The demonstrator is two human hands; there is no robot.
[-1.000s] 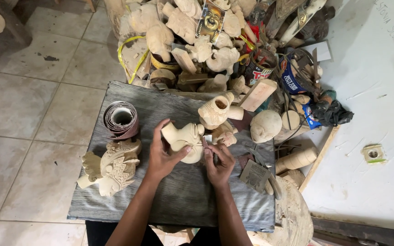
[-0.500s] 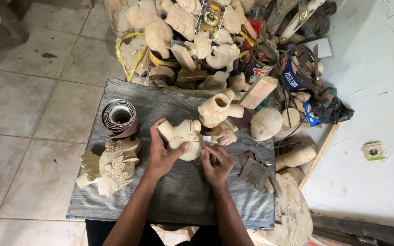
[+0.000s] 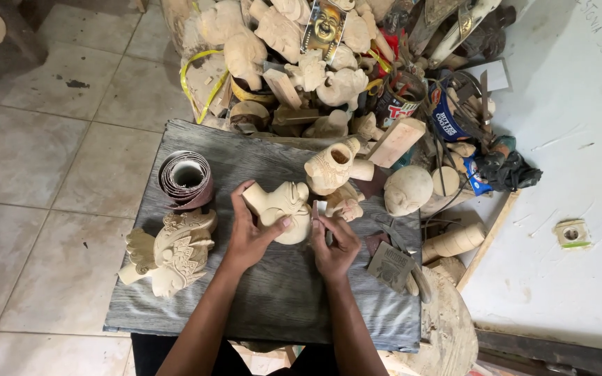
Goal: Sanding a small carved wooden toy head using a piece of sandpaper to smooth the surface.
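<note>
Left hand (image 3: 249, 237) grips the pale unpainted carved wooden figure (image 3: 281, 209) at the grey cloth-covered desk's (image 3: 273, 306) centre. Right hand (image 3: 334, 244) pinches a small sandpaper scrap (image 3: 320, 208) against it. Risk: figure twisting loose under pressure, scuffing carved detail.

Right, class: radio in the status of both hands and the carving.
Left hand grips carving. Right hand pinches sandpaper scrap against it. Nothing in the way.

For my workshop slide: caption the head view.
Left hand steadies a pale wood carving on a grey board while right hand presses sandpaper against it.
</note>
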